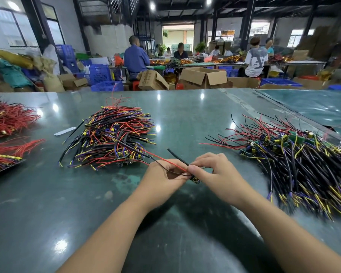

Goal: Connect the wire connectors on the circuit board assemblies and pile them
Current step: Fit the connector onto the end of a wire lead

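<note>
Both hands meet above the middle of the green table (185, 119). My left hand (161, 178) and my right hand (215, 170) pinch one small circuit board assembly (195, 180) between their fingertips. Its red wire (165, 160) and a black sleeved wire (177, 157) run up and to the left from my fingers. A tall pile of wired assemblies (114, 138) lies to the left of my hands. A looser spread of assemblies (295, 160) with green boards and capacitors covers the table on the right.
Bundles of red wires (8, 123) lie at the left edge, some on a dark tray (0, 170). A white strip (64, 131) lies by the left pile. Beyond the table stand cardboard boxes (203, 76), blue crates (99, 74) and seated workers.
</note>
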